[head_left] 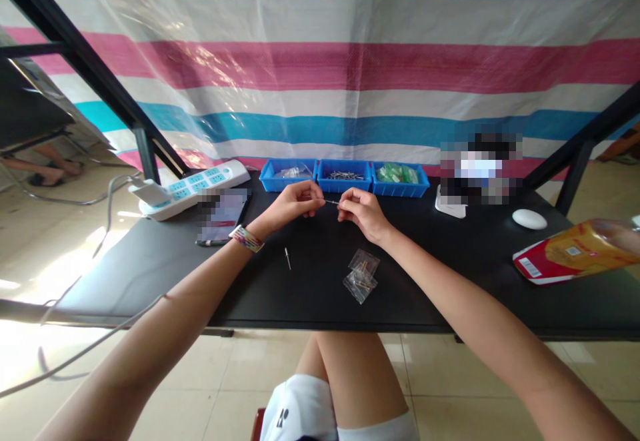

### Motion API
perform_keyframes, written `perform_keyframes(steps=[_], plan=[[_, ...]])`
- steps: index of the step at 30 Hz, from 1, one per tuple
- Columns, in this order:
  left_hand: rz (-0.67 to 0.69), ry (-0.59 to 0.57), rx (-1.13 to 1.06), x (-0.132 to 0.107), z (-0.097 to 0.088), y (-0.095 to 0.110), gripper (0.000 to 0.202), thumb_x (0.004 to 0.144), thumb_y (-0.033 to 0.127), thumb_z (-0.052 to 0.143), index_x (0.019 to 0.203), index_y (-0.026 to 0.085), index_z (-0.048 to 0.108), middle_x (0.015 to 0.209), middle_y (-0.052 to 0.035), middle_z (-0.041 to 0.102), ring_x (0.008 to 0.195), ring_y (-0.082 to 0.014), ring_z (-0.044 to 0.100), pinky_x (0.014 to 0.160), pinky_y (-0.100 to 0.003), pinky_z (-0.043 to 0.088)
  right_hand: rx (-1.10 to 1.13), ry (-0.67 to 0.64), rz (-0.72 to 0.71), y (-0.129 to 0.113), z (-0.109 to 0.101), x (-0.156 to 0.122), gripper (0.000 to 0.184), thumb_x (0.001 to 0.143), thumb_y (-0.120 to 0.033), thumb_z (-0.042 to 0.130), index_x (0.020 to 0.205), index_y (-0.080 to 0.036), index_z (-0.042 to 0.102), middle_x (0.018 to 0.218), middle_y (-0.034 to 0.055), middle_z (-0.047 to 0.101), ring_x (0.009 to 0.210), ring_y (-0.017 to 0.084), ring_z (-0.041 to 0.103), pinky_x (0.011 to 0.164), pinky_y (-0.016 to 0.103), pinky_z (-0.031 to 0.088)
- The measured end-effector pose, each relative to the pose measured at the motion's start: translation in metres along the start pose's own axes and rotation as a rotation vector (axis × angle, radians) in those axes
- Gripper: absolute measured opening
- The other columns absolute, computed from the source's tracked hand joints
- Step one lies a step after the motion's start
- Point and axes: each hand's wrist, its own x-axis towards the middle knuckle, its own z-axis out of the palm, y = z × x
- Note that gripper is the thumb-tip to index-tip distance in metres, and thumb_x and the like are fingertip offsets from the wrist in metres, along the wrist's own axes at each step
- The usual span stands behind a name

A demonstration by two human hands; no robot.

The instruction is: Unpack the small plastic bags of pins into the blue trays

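Observation:
Pinched between both hands is a thin metal pin, which looks like a blind rivet [331, 202]. The fingertips of my left hand [299, 201] close on its left end, while my right hand [364, 213] grips the right end; the fingers partly hide it. On the black table below lies another blind rivet [287, 258], apart from both hands. Small clear plastic bags [362, 277] with slim metal pieces inside lie near my right forearm. Just beyond the hands stands a blue bin [345, 186] of many metal pins.
A blue bin [289, 186] with clear bags and another blue bin [403, 192] with green packets flank the middle one. At left are a power strip [193, 189] and a phone [225, 218]. A white mouse [529, 219] and a lying bottle [575, 252] are at right.

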Motion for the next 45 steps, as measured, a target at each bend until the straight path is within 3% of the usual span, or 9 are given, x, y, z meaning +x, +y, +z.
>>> perform_keyframes(steps=[8, 12, 17, 20, 23, 26, 30, 38, 45], plan=[[-0.001, 0.089, -0.163, 0.001, -0.006, -0.003, 0.030, 0.085, 0.040, 0.076, 0.102, 0.017, 0.065, 0.072, 0.0023, 0.063, 0.057, -0.0114, 0.061, 0.055, -0.022, 0.046, 0.059, 0.179, -0.109, -0.006, -0.006, 0.008, 0.019, 0.067, -0.027, 0.080, 0.075, -0.021, 0.064, 0.069, -0.0034, 0.067, 0.062, 0.012, 0.065, 0.065, 0.027, 0.060], [0.014, 0.128, -0.187, 0.001, -0.007, -0.003, 0.027, 0.085, 0.038, 0.074, 0.099, 0.017, 0.065, 0.071, 0.0022, 0.062, 0.057, -0.0115, 0.059, 0.055, -0.022, 0.045, 0.139, 0.233, -0.084, -0.010, -0.014, 0.013, 0.023, 0.073, -0.027, 0.077, 0.095, -0.023, 0.071, 0.097, 0.0012, 0.079, 0.072, 0.014, 0.073, 0.071, 0.031, 0.065], [0.027, 0.172, -0.208, 0.001, -0.007, -0.002, 0.025, 0.084, 0.037, 0.073, 0.096, 0.017, 0.066, 0.069, 0.0025, 0.061, 0.056, -0.0110, 0.057, 0.055, -0.022, 0.045, -0.176, -0.047, -0.026, -0.010, -0.007, 0.002, 0.027, 0.085, -0.031, 0.069, 0.107, -0.022, 0.081, 0.093, 0.0046, 0.082, 0.057, 0.014, 0.067, 0.054, 0.028, 0.056], [0.046, 0.202, -0.221, 0.002, -0.009, -0.003, 0.024, 0.083, 0.036, 0.074, 0.095, 0.017, 0.066, 0.068, 0.0024, 0.060, 0.056, -0.0108, 0.056, 0.054, -0.022, 0.045, -0.554, -0.326, -0.327, -0.009, 0.010, -0.014, 0.024, 0.089, -0.018, 0.066, 0.103, -0.023, 0.085, 0.105, 0.0067, 0.083, 0.092, 0.022, 0.077, 0.082, 0.037, 0.063], [0.046, 0.205, -0.229, 0.002, -0.009, -0.003, 0.024, 0.083, 0.037, 0.074, 0.094, 0.017, 0.066, 0.067, 0.0025, 0.059, 0.055, -0.0106, 0.055, 0.054, -0.022, 0.044, -0.907, -0.616, -0.651, -0.009, 0.029, -0.032, 0.051, 0.091, -0.002, 0.058, 0.130, -0.028, 0.079, 0.143, 0.0064, 0.073, 0.136, 0.027, 0.063, 0.119, 0.050, 0.048], [0.039, 0.195, -0.234, 0.002, -0.007, -0.002, 0.024, 0.083, 0.037, 0.075, 0.092, 0.017, 0.066, 0.067, 0.0019, 0.059, 0.055, -0.0108, 0.055, 0.053, -0.022, 0.044, -1.200, -0.732, -0.769, -0.006, 0.039, -0.045, 0.063, 0.094, -0.001, 0.057, 0.149, -0.031, 0.067, 0.170, 0.0086, 0.048, 0.152, 0.031, 0.048, 0.125, 0.056, 0.041], [0.026, 0.203, -0.216, 0.002, -0.005, 0.000, 0.023, 0.083, 0.036, 0.075, 0.090, 0.016, 0.067, 0.067, 0.0012, 0.059, 0.055, -0.0112, 0.055, 0.052, -0.022, 0.044, -1.304, -0.701, -0.796, 0.002, 0.039, -0.047, 0.050, 0.100, -0.009, 0.061, 0.144, -0.029, 0.072, 0.163, 0.0126, 0.055, 0.147, 0.033, 0.049, 0.120, 0.054, 0.046], [-0.007, 0.202, -0.159, 0.003, -0.008, -0.005, 0.024, 0.081, 0.039, 0.075, 0.088, 0.017, 0.067, 0.064, 0.0016, 0.059, 0.053, -0.0115, 0.055, 0.050, -0.022, 0.041, -1.271, -0.501, -0.742, 0.002, 0.018, -0.024, 0.019, 0.104, -0.016, 0.062, 0.101, -0.018, 0.081, 0.100, 0.0097, 0.072, 0.098, 0.023, 0.064, 0.092, 0.038, 0.055], [-0.087, 0.071, 0.085, 0.005, -0.009, -0.008, 0.035, 0.085, 0.051, 0.071, 0.086, 0.016, 0.070, 0.069, -0.0019, 0.065, 0.054, -0.0114, 0.058, 0.047, -0.020, 0.038, -0.714, -0.211, -0.523, 0.006, -0.003, -0.001, 0.015, 0.087, -0.010, 0.071, 0.099, -0.020, 0.073, 0.090, 0.0014, 0.067, 0.080, 0.017, 0.067, 0.078, 0.030, 0.056]])
